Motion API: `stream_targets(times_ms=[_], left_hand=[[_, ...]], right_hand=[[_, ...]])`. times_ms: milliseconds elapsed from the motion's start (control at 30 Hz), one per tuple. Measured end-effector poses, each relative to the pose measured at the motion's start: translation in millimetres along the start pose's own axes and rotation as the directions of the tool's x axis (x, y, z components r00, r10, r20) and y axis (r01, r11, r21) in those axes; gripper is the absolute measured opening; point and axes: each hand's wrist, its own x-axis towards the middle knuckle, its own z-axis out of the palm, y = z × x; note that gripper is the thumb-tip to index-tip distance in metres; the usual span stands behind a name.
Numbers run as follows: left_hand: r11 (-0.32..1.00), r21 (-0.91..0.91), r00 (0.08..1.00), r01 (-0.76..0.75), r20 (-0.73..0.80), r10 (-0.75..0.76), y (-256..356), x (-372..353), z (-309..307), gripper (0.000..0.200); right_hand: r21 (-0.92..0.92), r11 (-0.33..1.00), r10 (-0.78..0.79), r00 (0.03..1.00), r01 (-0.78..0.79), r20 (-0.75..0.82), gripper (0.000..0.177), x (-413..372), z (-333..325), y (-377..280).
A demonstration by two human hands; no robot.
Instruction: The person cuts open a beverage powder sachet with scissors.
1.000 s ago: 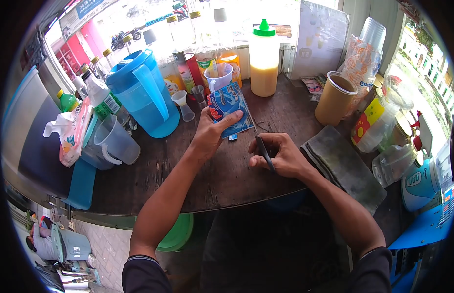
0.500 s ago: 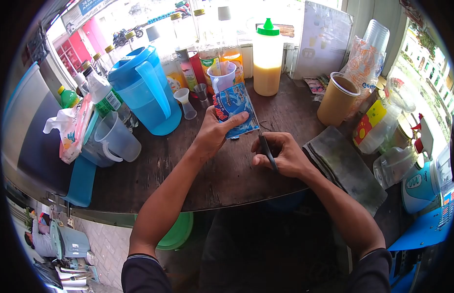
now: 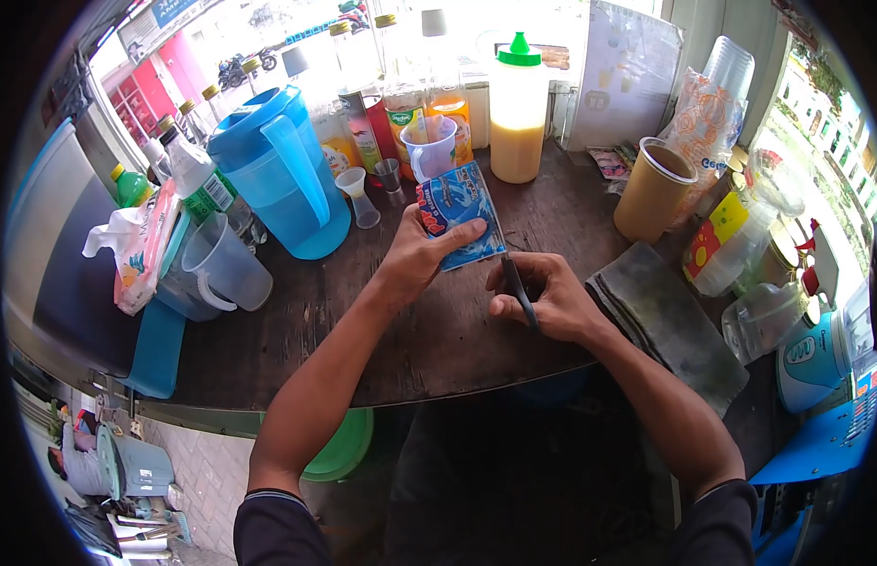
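Right of the blue pitcher (image 3: 280,179), my left hand (image 3: 416,253) pinches the blue packet (image 3: 460,200), long side pointing away from me; my right hand (image 3: 550,300) curls around dark scissors (image 3: 521,294) by its near right corner.

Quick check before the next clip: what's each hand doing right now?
Left hand: closed, holding the blue packet.
Right hand: closed around the scissors.
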Motion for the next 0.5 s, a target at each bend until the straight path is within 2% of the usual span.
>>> stream_targets(times_ms=[333, 400, 500], left_hand=[[0.999, -0.028, 1.0, 0.026, 0.011, -0.025, -0.6, 0.2, -0.2, 0.03], [0.999, -0.028, 0.998, 0.029, -0.047, -0.03, -1.6, -1.2, 1.8, 0.033], [0.999, -0.027, 0.999, 0.042, -0.002, -0.042, 1.0, -2.1, 2.2, 0.036]], right_hand=[[-0.008, 1.0, -0.007, 1.0, 0.007, -0.006, 0.043, 0.2, -0.6, 1.7], [-0.023, 1.0, 0.001, 1.0, -0.001, -0.012, 0.044, 0.2, -0.7, 0.2], [0.001, 1.0, 0.006, 1.0, -0.006, -0.019, 0.044, 0.2, -0.4, 1.1]])
